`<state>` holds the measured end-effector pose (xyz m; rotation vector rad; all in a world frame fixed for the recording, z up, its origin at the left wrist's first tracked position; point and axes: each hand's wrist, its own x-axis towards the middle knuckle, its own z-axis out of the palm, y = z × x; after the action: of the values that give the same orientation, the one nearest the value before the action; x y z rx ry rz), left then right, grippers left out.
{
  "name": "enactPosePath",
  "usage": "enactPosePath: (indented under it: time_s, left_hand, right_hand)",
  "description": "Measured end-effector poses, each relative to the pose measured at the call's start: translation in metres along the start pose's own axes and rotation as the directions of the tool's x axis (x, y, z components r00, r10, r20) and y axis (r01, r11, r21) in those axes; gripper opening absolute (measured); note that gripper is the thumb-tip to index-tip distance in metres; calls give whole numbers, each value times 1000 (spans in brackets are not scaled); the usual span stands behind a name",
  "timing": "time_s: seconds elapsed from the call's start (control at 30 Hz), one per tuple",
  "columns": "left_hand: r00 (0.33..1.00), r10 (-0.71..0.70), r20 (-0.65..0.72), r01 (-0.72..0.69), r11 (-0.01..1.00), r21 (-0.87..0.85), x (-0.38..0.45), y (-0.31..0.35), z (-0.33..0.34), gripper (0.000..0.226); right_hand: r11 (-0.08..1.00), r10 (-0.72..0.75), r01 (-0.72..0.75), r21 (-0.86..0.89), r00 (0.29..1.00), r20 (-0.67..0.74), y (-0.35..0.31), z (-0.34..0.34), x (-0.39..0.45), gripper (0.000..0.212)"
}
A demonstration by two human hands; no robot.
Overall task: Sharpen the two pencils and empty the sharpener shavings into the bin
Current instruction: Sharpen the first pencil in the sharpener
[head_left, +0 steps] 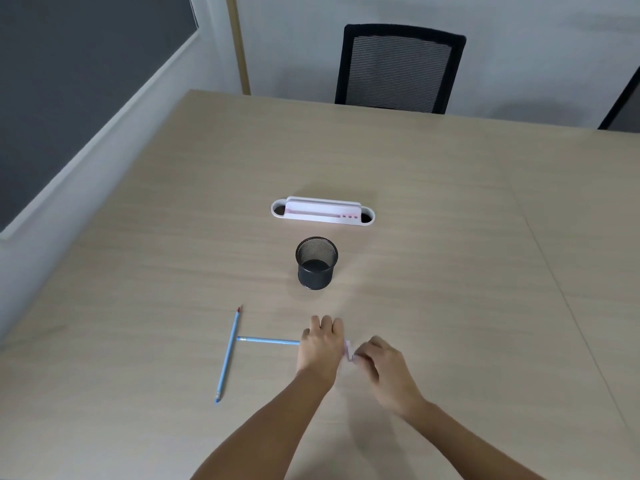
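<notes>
My left hand [321, 344] grips one blue pencil [268, 340], which lies level and points left to right; its right end is hidden under the hand. My right hand [379, 367] pinches a small pale pink sharpener [348, 351] right beside the left hand. Whether the pencil tip is inside the sharpener is hidden. A second blue pencil [228, 355] with a red tip lies loose on the table to the left, almost touching the held pencil's free end. A black mesh bin [316, 263] stands upright beyond the hands.
A white and pink tray [322, 211] sits behind the bin on the light wooden table [450, 271]. A black mesh office chair [398, 69] stands at the far edge, another chair [623, 105] at the right.
</notes>
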<state>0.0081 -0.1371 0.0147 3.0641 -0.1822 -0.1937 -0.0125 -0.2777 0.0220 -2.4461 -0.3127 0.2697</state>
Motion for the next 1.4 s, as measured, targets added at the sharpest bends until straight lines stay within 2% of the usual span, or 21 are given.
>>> enactPosePath:
  time_s: [0.13,0.2,0.3,0.4,0.5,0.57,0.6,0.67,0.8,0.9,1.0,1.17,1.27,1.4]
  left_hand:
    - [1000,10,-7,-10,1000,-10,3,-3,4,39]
    - [1000,-1,-9,1,1000,-7,3,-3,4,47]
    - [999,7,-36,-7,1000,11,1,-2,1,40]
    - [1000,-3,-10,3,1000,14,1,0,-1,42]
    - [999,-43,-8,43,999,20,1,1,-2,45]
    - [998,-57,-4,57,998,34,1,2,-2,45]
    - [999,-53,-7,54,998,32,1,2,-2,42]
    - [999,-34,-4,34,999,21,0,2,0,39]
    - [1000,-21,3,21,1000,5,-1,1,2,42]
    - [999,-38,-19,39,999,28,-1,1,2,45]
    - [998,-36,-47,37,999,36,-2,1,2,33]
    - [996,-71,-53,74,996,48,-2,6,-2,29]
    - [993,-108,-55,112,991,69,-2,7,-2,35]
    - [992,-112,-56,116,991,66,-3,8,0,40]
  right_hand:
    - [986,-121,116,-123,992,-37,-3,-22,35,12]
    - [945,-199,180,-274,979,-41,2,-25,52,10]
    - [881,-146,162,-445,987,71,-2,-22,66,9]
    - [805,-186,233,-545,972,142,-5,-4,54,26]
    - [855,-165,201,-478,979,117,-1,14,23,32]
    - [944,-104,129,-304,990,98,3,18,-1,22]
    - [970,-105,118,-213,992,72,6,18,-8,15]
    - [986,-100,104,-134,994,32,7,10,-13,15]
    - [976,-154,137,-169,984,-91,-3,-14,10,11]
    - [955,-187,138,-262,968,-170,-3,-20,38,8]
    - [909,-147,99,-406,985,-90,-1,-13,62,18]
    - [809,-206,239,-537,971,122,9,10,52,28]
    - [819,-208,268,-507,963,173,13,13,22,26]
    - [896,-241,285,-340,956,168,15,10,-3,12]
